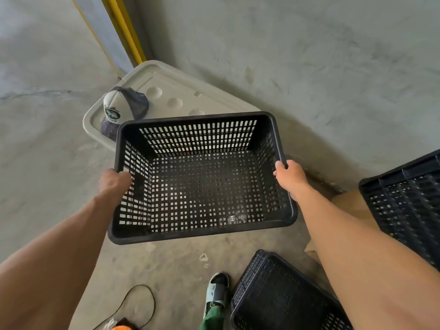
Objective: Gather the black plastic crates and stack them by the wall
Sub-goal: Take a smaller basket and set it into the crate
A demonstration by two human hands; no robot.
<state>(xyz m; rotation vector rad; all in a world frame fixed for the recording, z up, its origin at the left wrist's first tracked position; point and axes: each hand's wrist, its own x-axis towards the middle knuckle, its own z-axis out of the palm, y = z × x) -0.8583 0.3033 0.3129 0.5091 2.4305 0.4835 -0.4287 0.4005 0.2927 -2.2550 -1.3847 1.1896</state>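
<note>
I hold an empty black perforated plastic crate (202, 186) level above the concrete floor, its open side up. My left hand (114, 182) grips the rim of its left short side. My right hand (289, 175) grips the rim of its right short side. A second black crate (281, 296) lies on the floor at the lower right, partly behind my right arm. A third black crate (409, 198) shows at the right edge, cut off by the frame. The grey concrete wall (297, 55) rises just beyond the held crate.
A beige plastic lid (171, 89) lies flat at the foot of the wall with a cap (123, 106) on it. A yellow-edged post (119, 27) stands at the wall's left end. My sandalled foot (216, 294) and a black cord (140, 303) are at the bottom.
</note>
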